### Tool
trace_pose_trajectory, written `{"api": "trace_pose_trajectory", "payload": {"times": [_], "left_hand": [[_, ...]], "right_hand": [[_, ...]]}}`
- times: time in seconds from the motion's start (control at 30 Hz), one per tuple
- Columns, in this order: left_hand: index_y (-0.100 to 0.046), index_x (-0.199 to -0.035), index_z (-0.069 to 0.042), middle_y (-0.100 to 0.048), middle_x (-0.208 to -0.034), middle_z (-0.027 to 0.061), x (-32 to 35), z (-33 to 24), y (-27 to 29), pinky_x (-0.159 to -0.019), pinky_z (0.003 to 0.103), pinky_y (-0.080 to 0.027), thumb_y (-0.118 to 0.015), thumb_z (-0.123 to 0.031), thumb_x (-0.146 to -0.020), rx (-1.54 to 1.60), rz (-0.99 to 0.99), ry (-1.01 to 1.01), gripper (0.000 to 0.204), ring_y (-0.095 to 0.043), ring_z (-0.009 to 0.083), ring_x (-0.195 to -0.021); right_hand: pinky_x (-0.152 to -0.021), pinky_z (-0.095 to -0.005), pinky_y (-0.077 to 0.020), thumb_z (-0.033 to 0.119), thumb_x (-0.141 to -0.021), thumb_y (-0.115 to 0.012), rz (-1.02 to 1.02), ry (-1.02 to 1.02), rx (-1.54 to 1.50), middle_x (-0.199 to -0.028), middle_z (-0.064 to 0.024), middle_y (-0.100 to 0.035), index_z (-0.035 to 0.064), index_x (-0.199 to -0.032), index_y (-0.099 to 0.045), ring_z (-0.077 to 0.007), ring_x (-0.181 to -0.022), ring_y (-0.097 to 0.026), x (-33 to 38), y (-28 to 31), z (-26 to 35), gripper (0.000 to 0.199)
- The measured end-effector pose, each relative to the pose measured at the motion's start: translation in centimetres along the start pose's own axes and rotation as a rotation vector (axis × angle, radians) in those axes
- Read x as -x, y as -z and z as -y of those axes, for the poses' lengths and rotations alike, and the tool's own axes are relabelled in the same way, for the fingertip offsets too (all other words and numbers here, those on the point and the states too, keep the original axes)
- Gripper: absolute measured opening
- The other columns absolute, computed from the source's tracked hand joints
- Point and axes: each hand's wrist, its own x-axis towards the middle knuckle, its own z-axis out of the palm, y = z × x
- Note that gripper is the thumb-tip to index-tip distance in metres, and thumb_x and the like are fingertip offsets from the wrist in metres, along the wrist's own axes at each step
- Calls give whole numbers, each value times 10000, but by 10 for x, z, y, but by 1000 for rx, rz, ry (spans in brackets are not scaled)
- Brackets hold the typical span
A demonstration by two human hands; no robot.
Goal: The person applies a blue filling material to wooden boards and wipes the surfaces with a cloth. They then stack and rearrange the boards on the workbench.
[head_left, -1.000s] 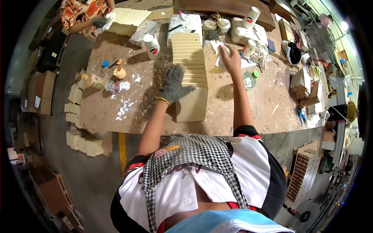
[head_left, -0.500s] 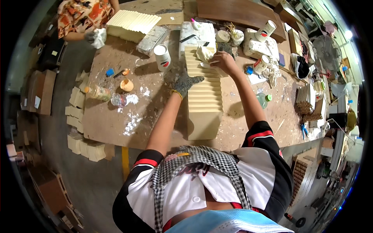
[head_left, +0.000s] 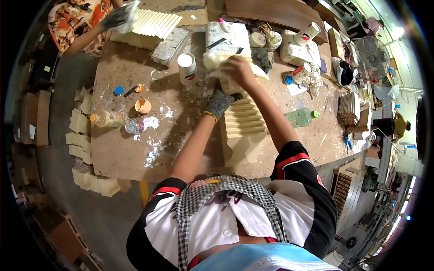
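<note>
A long row of cream ridged pieces [head_left: 244,118] lies lengthwise in front of me, its plain near end facing my body. My left hand [head_left: 220,103], in a grey glove, grips the left side of this row with the thumb over its top. Farther along, my bare right hand [head_left: 238,71] is closed on a pale cloth [head_left: 216,60] over the row's far part. Motion blurs its fingers and the cloth. A white paint-smeared block [head_left: 226,38] sits just beyond.
A white cup [head_left: 187,68] stands left of the row; a green-tinted bottle [head_left: 300,117] lies right. Two more bottles lie at left near an orange cup [head_left: 143,106]. Across the table, a co-worker's gloved hand [head_left: 118,18] holds a white cloth by another ridged stack [head_left: 156,25].
My right hand has swept left with the cloth. My left hand remains at the row's side, and the row has tilted slightly. The co-worker's gloved hand has risen toward their stack.
</note>
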Motion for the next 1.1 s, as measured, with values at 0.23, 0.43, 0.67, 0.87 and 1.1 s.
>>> {"api": "trace_pose_trajectory", "payload": {"times": [0.23, 0.43, 0.67, 0.87, 1.1], "left_hand": [[118, -1544, 58, -276, -1572, 254, 10, -1, 5, -1164, 352, -320, -909, -376, -701, 490, -127, 1, 1398, -366, 300, -1414], [-52, -1545, 89, -382, -1514, 250, 4, -13, 6, -1128, 359, -371, -922, -307, -696, 484, -106, 186, 1279, -424, 283, -1362], [-256, -1541, -42, -416, -1496, 212, -29, 58, -29, -1109, 428, -384, -733, -464, -857, -152, -139, -5, 935, -437, 352, -1341], [28, -1569, 22, -63, -1636, 265, -7, 7, 6, -1213, 405, -225, -835, -615, -672, -12, -53, 204, 1398, -152, 364, -1512], [39, -1551, 78, -321, -1553, 256, -6, -25, 21, -1154, 354, -330, -897, -430, -706, 486, -84, 190, 1360, -359, 288, -1413]], "right_hand": [[-856, -357, -552, 211, -792, -788, 119, -46, 54, -1047, -50, -726, 162, -980, -793, -232, -977, -673, 24, 74, -71, 195], [-867, -368, -551, 175, -751, -799, 127, 71, 185, -991, -48, -717, 124, -937, -782, -244, -980, -656, 29, 46, -67, 194], [-798, -387, -550, 131, -763, -785, 45, 167, 156, -985, -94, -655, 77, -947, -747, -297, -912, -637, -27, -56, -5, 195], [-777, -395, -551, 131, -814, -775, -226, -8, -160, -987, -128, -641, 94, -1041, -744, -316, -906, -633, -18, -4, -25, 233], [-855, -380, -569, 100, -757, -788, 90, -83, 12, -989, -64, -709, 114, -968, -795, -265, -913, -668, 20, 40, -82, 211]]}}
